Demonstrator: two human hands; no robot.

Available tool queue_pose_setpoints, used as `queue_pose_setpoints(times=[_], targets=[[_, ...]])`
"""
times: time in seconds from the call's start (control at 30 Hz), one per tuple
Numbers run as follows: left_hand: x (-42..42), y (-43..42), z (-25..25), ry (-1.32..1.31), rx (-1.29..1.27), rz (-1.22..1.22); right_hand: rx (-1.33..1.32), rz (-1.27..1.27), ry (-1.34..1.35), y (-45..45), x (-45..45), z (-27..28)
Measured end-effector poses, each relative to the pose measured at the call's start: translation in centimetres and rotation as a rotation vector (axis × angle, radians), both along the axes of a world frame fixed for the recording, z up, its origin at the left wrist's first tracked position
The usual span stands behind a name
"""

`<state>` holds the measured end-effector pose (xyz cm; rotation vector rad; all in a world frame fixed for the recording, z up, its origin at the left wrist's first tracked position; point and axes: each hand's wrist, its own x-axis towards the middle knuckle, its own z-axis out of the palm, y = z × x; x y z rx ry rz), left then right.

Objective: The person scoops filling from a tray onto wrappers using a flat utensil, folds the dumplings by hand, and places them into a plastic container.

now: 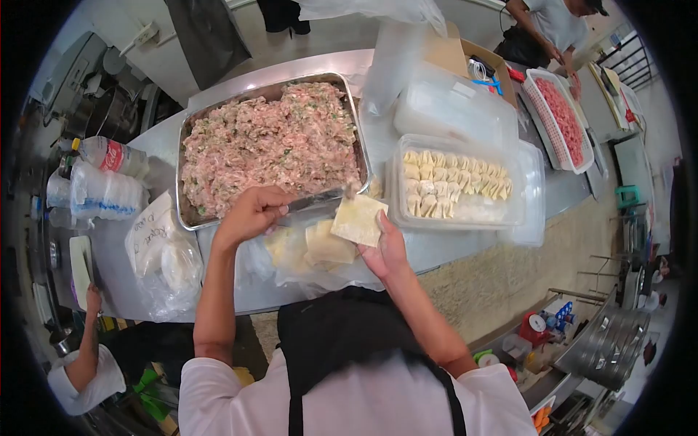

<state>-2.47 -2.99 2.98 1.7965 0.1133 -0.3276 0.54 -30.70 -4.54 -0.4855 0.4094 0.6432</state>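
Left hand (254, 211) grips flat tool (317, 198), tip blurred; right hand (387, 252) pinches wrapper (358, 221) near bench's (243, 294) near edge. Hard tip pressure could tear wrapper; weak pinch could drop it.

The meat tray (358, 134) sits on the desk (243, 291), with the meat (269, 138) in it. Left of the tray are the bottles (113, 156). The plastic bag (166, 258) lies in front of the tray, at its left end. The dough sheets (331, 243) are in front too, more to the right. Right of the tray is the tub (472, 220), with rows of dumplings (429, 174) in it. The basket (542, 120) is farther right.
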Motion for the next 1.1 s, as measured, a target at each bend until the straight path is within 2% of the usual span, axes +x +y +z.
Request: queue_pose_setpoints(times=[0.07,0.13,0.17,0.2,0.27,0.33,0.4,0.47,0.6,0.63,0.73,0.83,0.93,1.07,1.1], targets=[[-1.1,-0.8,-0.5,-0.064,0.021,0.002,0.181,0.031,-0.064,0.8,0.7,0.3],[-2.0,-2.0,-2.2,-0.501,0.432,-0.059,0.157,0.011,-0.009,1.6,1.5,1.4],[-2.9,-2.1,-2.4,-0.500,0.434,-0.061,0.125,-0.003,0.045,2.0,1.8,1.7],[-3.7,-2.4,-2.1,-0.432,0.544,-0.071,0.127,-0.006,0.046,2.3,1.9,1.5],[-4.7,-3.1,0.4,-0.338,0.709,-0.062,-0.030,-0.120,0.127,2.7,2.1,0.7],[-5.1,-4.7,2.2,-0.372,0.604,0.010,-0.042,-0.138,0.103,2.7,1.8,0.7],[-5.2,-5.2,1.6,-0.407,0.509,0.105,-0.048,-0.134,0.071,2.9,1.7,0.2],[-4.6,-5.0,-0.5,-0.363,0.615,-0.075,-0.002,-0.156,0.078,2.8,2.0,-1.1],[-3.8,-2.9,2.9,-0.371,0.674,-0.021,-0.081,-0.230,0.154,1.6,1.4,0.4],[-2.8,-2.6,2.8,-0.371,0.671,-0.016,-0.105,-0.193,0.114,1.1,1.2,-0.2],[0.6,-1.8,1.5,-0.306,0.956,-0.047,-0.164,-0.109,0.046,0.5,0.3,-1.0],[4.0,-3.0,-0.3,-0.348,1.005,-0.089,-0.195,-0.060,0.024,-0.1,-0.1,-1.4],[6.4,-4.3,-3.5,-0.206,1.019,-0.163,-0.201,-0.061,0.061,-0.6,-0.5,-1.3],[5.5,-4.7,-3.2,-0.274,0.968,-0.281,-0.182,-0.073,0.069,-1.1,-0.6,-0.6],[5.3,-3.6,-3.0,-0.265,0.834,-0.236,-0.179,-0.082,0.070,-1.0,-0.6,-0.7]])
